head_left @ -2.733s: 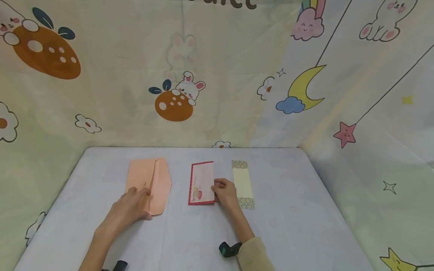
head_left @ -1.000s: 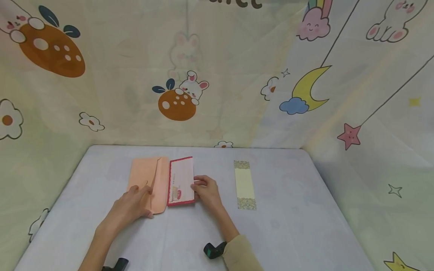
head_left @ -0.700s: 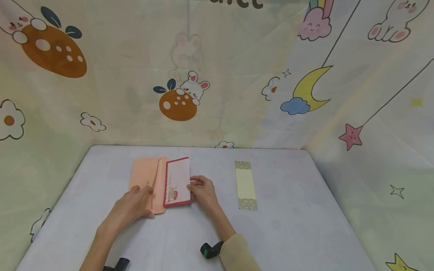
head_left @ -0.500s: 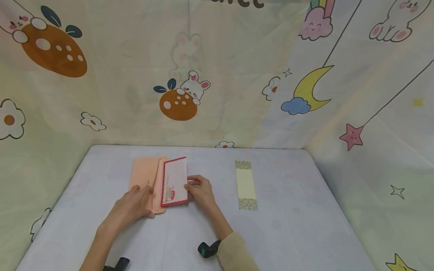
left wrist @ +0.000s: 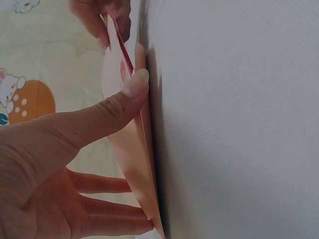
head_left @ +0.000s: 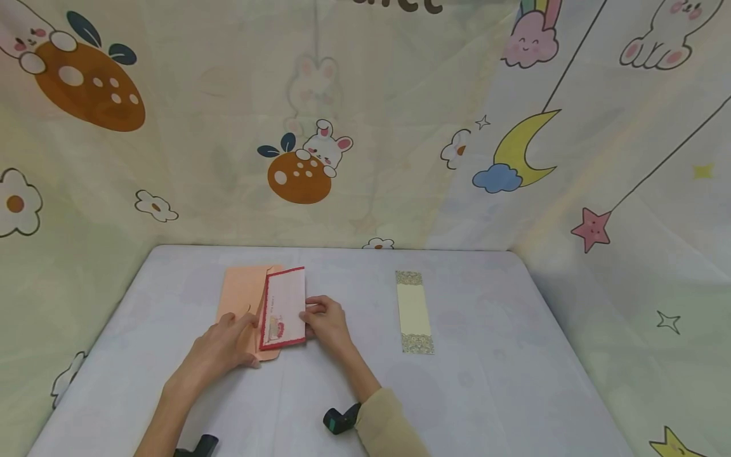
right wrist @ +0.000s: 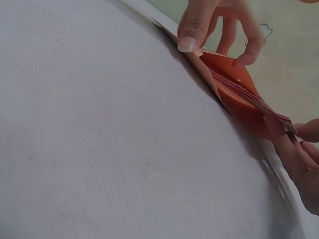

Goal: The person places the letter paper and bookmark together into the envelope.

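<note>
- Left of centre, the left hand (head_left: 221,343) is gripping the gaping peach envelope (head_left: 241,289).
- Just rightward, the right hand (head_left: 328,324) is pinching the overlapping red-bordered card (head_left: 287,303); keeping it square should prevent snagging.

Pale cartoon-printed walls (head_left: 394,190) flank and back a white table (head_left: 491,387).

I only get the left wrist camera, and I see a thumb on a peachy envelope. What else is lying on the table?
Observer: A pale yellow strip with patterned ends, off to the right of the right hand.
Operator: Ooh! Is the envelope open in the middle?
Observer: Yes, the right wrist view shows it gaping, with its orange inside visible.
Operator: Does the other arm have a sleeve?
Observer: Yes, the head view shows a beige sleeve.
</note>
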Available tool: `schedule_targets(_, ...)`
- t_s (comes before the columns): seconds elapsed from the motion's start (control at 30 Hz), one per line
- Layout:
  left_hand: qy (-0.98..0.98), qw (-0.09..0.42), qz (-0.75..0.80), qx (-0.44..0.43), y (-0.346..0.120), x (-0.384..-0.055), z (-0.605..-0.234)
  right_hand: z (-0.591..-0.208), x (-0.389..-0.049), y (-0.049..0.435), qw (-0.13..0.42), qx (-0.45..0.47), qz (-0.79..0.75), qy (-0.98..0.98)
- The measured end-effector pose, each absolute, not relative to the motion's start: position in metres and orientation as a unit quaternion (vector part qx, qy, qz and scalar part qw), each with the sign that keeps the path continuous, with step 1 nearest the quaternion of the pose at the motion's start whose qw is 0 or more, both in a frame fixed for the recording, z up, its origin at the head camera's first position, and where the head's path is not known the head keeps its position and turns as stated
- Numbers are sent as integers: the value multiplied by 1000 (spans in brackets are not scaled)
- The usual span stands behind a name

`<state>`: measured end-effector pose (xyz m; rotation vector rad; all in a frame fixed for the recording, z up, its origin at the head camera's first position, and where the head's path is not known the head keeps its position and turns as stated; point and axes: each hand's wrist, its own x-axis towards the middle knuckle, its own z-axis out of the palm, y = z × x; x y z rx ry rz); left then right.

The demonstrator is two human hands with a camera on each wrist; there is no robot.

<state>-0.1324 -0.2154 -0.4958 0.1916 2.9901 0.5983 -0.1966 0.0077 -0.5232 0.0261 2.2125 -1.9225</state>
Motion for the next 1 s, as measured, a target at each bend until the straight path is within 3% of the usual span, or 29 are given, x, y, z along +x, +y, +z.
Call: schedule_targets(1.0, 978, 47, 195, 60, -215, -133, -493, -523, -194, -31, 104, -12, -628, 771)
